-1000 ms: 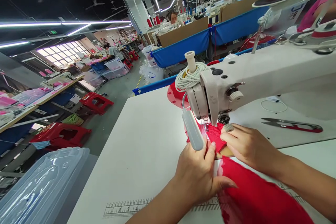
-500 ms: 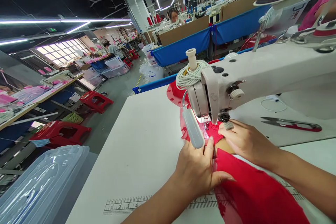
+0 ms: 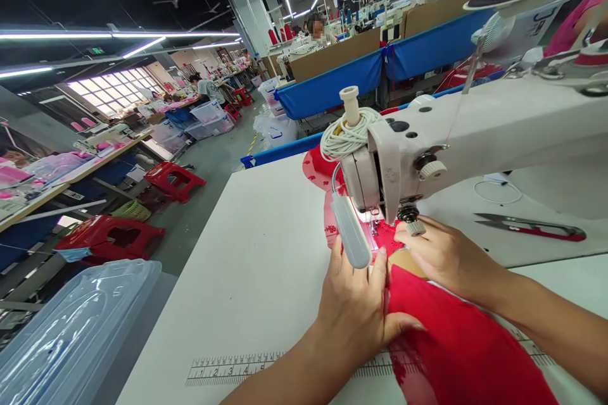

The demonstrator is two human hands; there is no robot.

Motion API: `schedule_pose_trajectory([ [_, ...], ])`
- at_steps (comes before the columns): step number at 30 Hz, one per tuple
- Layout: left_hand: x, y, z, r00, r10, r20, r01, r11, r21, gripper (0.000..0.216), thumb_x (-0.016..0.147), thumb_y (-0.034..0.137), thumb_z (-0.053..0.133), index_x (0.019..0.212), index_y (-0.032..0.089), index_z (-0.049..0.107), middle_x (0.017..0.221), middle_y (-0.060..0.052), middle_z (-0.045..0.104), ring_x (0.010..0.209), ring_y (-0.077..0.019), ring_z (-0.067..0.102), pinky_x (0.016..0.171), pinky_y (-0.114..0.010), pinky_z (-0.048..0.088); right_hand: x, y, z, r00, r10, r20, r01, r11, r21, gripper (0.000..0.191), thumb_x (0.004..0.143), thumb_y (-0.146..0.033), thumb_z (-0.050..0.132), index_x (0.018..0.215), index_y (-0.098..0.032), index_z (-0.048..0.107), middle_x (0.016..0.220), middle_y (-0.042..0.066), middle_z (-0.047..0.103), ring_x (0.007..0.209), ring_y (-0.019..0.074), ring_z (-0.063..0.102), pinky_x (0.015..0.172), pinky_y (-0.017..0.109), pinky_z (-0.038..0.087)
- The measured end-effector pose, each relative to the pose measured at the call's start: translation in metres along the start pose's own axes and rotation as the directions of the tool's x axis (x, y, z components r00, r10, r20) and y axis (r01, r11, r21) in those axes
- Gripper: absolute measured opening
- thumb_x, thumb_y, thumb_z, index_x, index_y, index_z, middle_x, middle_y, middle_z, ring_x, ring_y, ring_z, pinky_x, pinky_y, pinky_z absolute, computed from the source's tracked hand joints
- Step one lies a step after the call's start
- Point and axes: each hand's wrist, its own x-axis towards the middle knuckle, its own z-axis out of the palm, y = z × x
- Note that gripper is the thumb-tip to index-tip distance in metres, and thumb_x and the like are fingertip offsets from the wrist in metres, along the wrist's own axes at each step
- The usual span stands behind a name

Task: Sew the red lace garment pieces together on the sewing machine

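Red cloth (image 3: 460, 335): shifted twd 11 o'clock since prev. frame. I log L hand (image 3: 351, 297) spread on cloth, 7 o'clock of presser ft (image 3: 374, 228); R hand (image 3: 439, 256) curled, 4 o'clock, can't tell grip.

Gridded window (image 3: 114, 91), strip lights (image 3: 57, 35), red stools (image 3: 92, 230), grey floor (image 3: 216, 161)

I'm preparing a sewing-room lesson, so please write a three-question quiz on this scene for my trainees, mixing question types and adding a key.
1. True or false: neither the left hand nor the right hand touches the thread snips.

2. Which colour is the coiled cord atop the sewing machine? A: black; B: red; C: whitish.

3. Complete: the left forearm and the red ____ partly cover the printed ruler on the tabletop.

Key: 1. True. 2. C. 3. fabric.
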Motion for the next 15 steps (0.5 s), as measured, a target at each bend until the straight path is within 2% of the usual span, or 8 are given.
schedule_pose_trajectory([
  [5,0.0052,0.0001,-0.0016,0.999,0.04,0.017,-0.038,0.995,-0.096,0.092,0.085,0.078,0.011,0.112,0.006,0.062,0.104,-0.021,0.065,0.095,-0.031,0.063,0.081,-0.044,0.052,0.0005,-0.0004,0.0005,1.0,-0.007,-0.007,0.007,1.0,0.01,0.029,0.079,0.005,0.035,0.072,-0.018,0.052,0.076,0.005,0.054,0.072,0.0186,0.048,0.064,0.029,0.042],
  [10,0.004,0.0016,0.0011,1.0,0.024,-0.008,-0.025,0.996,-0.084,0.092,0.085,0.077,0.01,0.102,0.006,0.065,0.1,-0.022,0.066,0.088,-0.0304,0.064,0.074,-0.041,0.052,0.0018,-0.0017,-0.0019,1.0,-0.022,-0.022,0.023,0.999,0.033,0.028,0.08,0.003,0.036,0.078,-0.017,0.055,0.078,0.006,0.057,0.073,0.0191,0.05,0.063,0.03,0.044],
  [15,0.0016,0.0018,0.0037,1.0,0.007,-0.002,-0.007,0.997,-0.082,0.093,0.085,0.078,0.011,0.108,0.005,0.065,0.101,-0.021,0.067,0.09,-0.0308,0.064,0.075,-0.041,0.052,0.0015,-0.0005,-0.0033,1.0,-0.013,-0.006,0.013,1.0,0.025,0.031,0.08,0.002,0.036,0.084,-0.017,0.059,0.081,0.007,0.06,0.077,0.0199,0.054,0.065,0.031,0.047],
])
